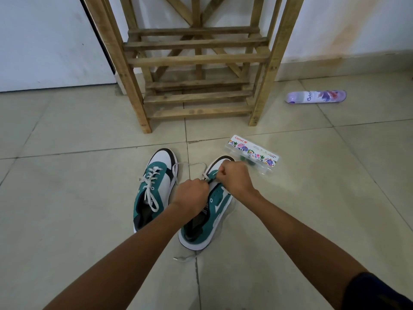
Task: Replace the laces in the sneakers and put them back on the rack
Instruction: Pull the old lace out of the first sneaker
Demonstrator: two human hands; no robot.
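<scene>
Two teal, white and black sneakers stand side by side on the tiled floor. The left sneaker is fully laced with a white lace. The right sneaker has bare upper eyelets, and a white lace runs from its toe end across to the left. My left hand and my right hand are both closed over the front of the right sneaker, pinching the lace near the lowest eyelets. Another loose lace end trails on the floor by the heel. The wooden rack stands just beyond.
A clear plastic box with a flowered label lies right of the sneakers. A purple spray can lies on its side at the far right by the wall. Pale tiles stretch on both sides.
</scene>
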